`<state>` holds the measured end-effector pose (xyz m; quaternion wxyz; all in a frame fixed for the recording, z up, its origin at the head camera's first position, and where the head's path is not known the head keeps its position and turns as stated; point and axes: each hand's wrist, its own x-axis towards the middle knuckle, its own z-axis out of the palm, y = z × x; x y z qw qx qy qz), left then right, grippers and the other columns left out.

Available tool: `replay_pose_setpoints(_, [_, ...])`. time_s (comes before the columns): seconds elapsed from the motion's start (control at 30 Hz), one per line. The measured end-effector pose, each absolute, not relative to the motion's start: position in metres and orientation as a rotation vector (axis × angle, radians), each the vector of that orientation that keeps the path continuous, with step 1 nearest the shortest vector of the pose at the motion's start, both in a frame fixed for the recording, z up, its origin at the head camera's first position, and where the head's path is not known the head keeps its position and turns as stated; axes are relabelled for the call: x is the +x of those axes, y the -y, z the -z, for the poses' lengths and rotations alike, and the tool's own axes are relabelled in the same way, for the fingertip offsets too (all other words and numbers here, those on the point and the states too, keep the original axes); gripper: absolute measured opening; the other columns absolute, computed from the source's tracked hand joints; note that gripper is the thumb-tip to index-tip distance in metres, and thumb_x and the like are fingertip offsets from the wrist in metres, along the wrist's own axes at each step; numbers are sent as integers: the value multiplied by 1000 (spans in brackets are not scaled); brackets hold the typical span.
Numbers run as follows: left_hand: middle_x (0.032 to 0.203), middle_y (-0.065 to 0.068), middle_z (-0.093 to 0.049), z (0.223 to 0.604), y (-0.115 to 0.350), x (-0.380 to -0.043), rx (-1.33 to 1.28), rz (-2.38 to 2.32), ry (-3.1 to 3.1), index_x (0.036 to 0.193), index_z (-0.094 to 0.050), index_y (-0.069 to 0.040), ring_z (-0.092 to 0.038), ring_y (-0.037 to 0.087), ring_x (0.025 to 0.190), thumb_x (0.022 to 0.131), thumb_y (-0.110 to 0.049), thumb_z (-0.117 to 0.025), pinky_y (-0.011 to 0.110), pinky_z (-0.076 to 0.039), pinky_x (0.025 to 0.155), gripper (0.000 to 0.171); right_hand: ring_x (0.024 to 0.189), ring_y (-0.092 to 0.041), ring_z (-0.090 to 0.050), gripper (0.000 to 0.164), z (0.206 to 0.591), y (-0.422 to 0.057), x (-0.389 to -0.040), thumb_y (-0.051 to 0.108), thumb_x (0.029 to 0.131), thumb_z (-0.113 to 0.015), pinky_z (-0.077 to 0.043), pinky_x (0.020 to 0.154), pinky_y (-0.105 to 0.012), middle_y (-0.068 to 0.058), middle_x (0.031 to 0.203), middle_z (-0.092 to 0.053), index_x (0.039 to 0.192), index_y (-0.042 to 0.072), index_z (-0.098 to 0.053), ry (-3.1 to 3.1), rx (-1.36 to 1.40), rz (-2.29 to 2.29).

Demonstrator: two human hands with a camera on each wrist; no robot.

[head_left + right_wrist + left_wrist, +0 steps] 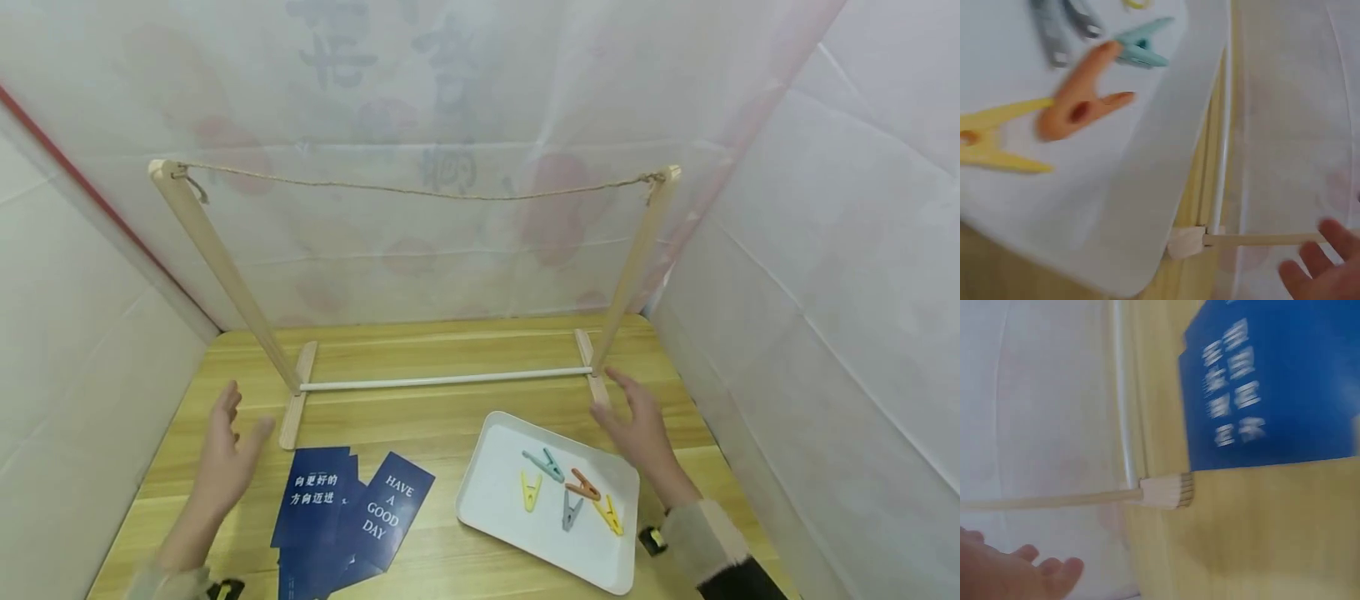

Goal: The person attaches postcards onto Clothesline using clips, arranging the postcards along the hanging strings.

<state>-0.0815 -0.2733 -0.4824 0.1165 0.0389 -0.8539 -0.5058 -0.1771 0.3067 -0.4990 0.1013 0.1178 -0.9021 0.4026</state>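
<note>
My left hand (225, 458) hovers at the left, beside the wooden rack's left foot (293, 425) and a pile of dark blue cards (311, 521), holding nothing. Its fingers also show at the lower left of the left wrist view. My right hand (639, 425) is empty too, near the rack's right foot and the far right corner of a white tray (495, 533). Several plastic clothespins lie in the tray: teal (551, 465), orange (583, 485), grey (570, 510) and yellow (531, 492). A card reading HAVE A GOOD DAY (390, 508) lies slanted over the pile's right side.
Two wooden posts (232, 275) stand at the table's back, joined low by a white rod (450, 380). Between their tops sags a twine line (420, 192). Pale sheeting (450, 275) encloses the wooden table (420, 425) at the back and both sides.
</note>
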Motion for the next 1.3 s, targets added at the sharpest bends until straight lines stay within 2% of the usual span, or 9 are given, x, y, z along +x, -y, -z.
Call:
replay_pose_setpoints(0.1, [155,35,-25,499,256,-56,5,1259,2600,156,-22,-2,-25,61,137,97,-21,-65,81,-23,100,76,132,-46,-43,68,509,-309,-141,32,85,-80,-34,101,-72,-20,145,-51,143,10,-52,2785,587,-923])
replay_pose_setpoints(0.2, [147,37,-36,521,238,-29,-52,1061,2729,148,-40,-3,-35,64,127,88,-28,-76,85,-29,88,74,133,-52,-39,79,521,-310,-106,48,78,-82,-32,97,-75,-21,147,-49,144,17,-52,2891,761,-670])
replay_pose_setpoints(0.33, [146,37,-35,545,216,-4,-35,851,2902,142,-51,-13,-35,66,125,81,-46,-80,86,-30,86,76,137,-55,-32,95,531,-307,-71,71,64,-79,-27,100,-76,-15,152,-45,145,28,-52,2929,848,-480])
replay_pose_setpoints(0.47, [149,37,-30,560,199,4,-13,741,3053,142,-52,-19,-25,69,131,77,-65,-75,86,-26,92,83,139,-52,-32,102,541,-302,-53,80,55,-75,-26,101,-75,-9,153,-45,143,32,-54,2907,925,-443])
replay_pose_setpoints(0.63, [152,36,-26,572,185,0,-32,662,3139,142,-54,-20,-18,70,134,72,-75,-70,87,-20,96,91,142,-46,-33,96,548,-295,-46,72,56,-82,-28,102,-73,-7,153,-46,140,35,-55,2947,910,-421])
replay_pose_setpoints(0.83, [153,34,-27,573,174,-14,-100,637,3049,140,-57,-20,-20,66,137,72,-68,-77,85,-23,97,86,140,-45,-36,91,549,-291,-51,65,58,-84,-27,104,-72,-8,152,-48,139,32,-57,2947,867,-399])
replay_pose_setpoints(1.07, [153,36,-27,575,171,-26,-85,644,3018,140,-56,-19,-18,66,137,74,-62,-79,84,-23,97,82,134,-49,-43,85,552,-290,-66,62,62,-84,-35,98,-76,-10,147,-53,135,27,-61,2847,893,-409])
replay_pose_setpoints(1.3, [154,35,-26,576,166,-27,3,685,3015,135,-61,-18,-14,66,139,75,-60,-79,84,-17,99,75,136,-48,-41,79,548,-285,-75,64,74,-77,-33,103,-72,-12,147,-52,138,21,-60,2918,885,-525])
